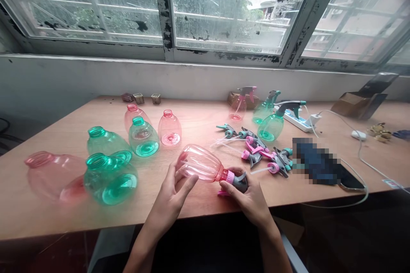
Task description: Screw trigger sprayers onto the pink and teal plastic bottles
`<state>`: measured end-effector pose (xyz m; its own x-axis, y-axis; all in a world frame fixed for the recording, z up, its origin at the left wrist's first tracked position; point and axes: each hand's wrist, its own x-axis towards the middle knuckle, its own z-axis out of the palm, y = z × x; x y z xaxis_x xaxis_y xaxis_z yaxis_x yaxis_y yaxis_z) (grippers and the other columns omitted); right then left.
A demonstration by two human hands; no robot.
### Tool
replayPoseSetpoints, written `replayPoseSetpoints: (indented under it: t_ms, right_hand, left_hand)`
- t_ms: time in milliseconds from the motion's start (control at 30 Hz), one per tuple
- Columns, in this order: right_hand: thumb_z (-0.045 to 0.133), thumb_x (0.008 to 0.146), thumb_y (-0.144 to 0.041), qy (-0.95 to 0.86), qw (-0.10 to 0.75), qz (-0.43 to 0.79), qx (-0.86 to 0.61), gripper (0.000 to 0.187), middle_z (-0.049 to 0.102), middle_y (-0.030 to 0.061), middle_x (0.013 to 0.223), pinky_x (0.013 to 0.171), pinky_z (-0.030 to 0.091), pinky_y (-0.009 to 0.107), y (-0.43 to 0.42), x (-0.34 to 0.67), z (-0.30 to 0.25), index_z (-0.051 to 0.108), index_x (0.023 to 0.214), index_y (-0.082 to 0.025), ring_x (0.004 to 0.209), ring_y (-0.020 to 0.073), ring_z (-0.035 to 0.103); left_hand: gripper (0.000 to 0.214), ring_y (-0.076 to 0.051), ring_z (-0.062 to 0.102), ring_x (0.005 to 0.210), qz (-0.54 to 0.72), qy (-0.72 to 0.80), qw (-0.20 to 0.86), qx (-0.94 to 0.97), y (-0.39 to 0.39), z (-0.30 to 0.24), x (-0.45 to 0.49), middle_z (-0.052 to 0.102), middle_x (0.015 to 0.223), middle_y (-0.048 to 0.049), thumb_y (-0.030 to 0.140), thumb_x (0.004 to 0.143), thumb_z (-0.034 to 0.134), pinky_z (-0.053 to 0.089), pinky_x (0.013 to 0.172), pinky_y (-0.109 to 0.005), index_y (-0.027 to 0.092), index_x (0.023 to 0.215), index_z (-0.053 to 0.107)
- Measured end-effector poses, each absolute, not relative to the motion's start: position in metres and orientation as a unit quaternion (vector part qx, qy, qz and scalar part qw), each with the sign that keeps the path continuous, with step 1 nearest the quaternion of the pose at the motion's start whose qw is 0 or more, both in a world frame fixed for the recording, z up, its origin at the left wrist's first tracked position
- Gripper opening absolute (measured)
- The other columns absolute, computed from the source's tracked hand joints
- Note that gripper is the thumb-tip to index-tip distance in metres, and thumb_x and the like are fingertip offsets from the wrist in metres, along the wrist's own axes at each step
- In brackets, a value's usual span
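A clear pink spray bottle (201, 163) lies sideways between my two hands, above the front of the table. Around its base end my left hand (176, 192) is closed. My right hand (246, 198) grips the grey and pink spray head (235, 179) at the bottle's neck; the two parts meet there, though how tightly they are joined I cannot tell. Just beyond my right hand lies a pile of loose spray heads (253, 145), pink, green and grey, with thin clear tubes. Left of my hands stand several open bottles, among them a green bottle (110, 181) and a pink bottle (169, 128).
Spray bottles with heads fitted, such as a green one (271, 126), stand at the back right near a white power strip (296, 118). A dark phone (350, 179) and a white cable (360, 153) lie on the right. Small boxes (138, 98) sit along the back edge.
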<state>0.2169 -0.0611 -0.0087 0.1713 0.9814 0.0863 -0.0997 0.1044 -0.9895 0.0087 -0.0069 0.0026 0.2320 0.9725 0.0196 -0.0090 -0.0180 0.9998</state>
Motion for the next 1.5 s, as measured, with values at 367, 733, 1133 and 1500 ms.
replayPoseSetpoints:
  t_ms: [367,733,1133,1500]
  right_hand:
    - [0.087,0.082,-0.043,-0.447,0.590,0.465,-0.485,0.040,0.070,-0.0001,0.091,0.076,0.071,0.032,-0.0615,0.2159,-0.0128,0.068,0.107,-0.019,0.079,0.0160,0.071]
    - [0.087,0.082,-0.043,-0.450,0.597,0.457,-0.482,0.039,0.071,-0.0009,0.090,0.074,0.071,0.031,-0.0608,0.2159,-0.0146,0.068,0.106,-0.020,0.077,0.0147,0.071]
    - [0.088,0.081,-0.044,-0.444,0.599,0.460,-0.482,0.041,0.070,-0.0001,0.091,0.075,0.071,0.033,-0.0594,0.2159,-0.0152,0.069,0.107,-0.019,0.078,0.0155,0.070]
    - [0.087,0.082,-0.043,-0.450,0.594,0.455,-0.487,0.040,0.070,-0.0001,0.091,0.075,0.071,0.032,-0.0592,0.2165,-0.0142,0.068,0.106,-0.019,0.079,0.0154,0.070]
  left_hand:
    - [0.065,-0.028,0.043,0.151,0.440,0.430,0.550,0.564,-0.0053,0.0008,0.0092,0.041,0.165,-0.0002,0.055,0.087,0.072,0.030,0.135,-0.055,0.039,0.144,0.045]
    - [0.062,-0.025,0.045,0.150,0.439,0.433,0.549,0.564,-0.0062,0.0017,0.0073,0.044,0.163,0.0038,0.055,0.087,0.072,0.031,0.134,-0.053,0.043,0.142,0.046]
    - [0.062,-0.025,0.044,0.150,0.439,0.432,0.552,0.562,-0.0065,0.0007,0.0080,0.044,0.162,0.0038,0.055,0.087,0.072,0.030,0.135,-0.055,0.043,0.142,0.046]
    - [0.063,-0.026,0.044,0.150,0.438,0.434,0.546,0.567,-0.0052,0.0016,0.0090,0.044,0.163,0.0028,0.055,0.087,0.072,0.029,0.135,-0.055,0.042,0.143,0.046]
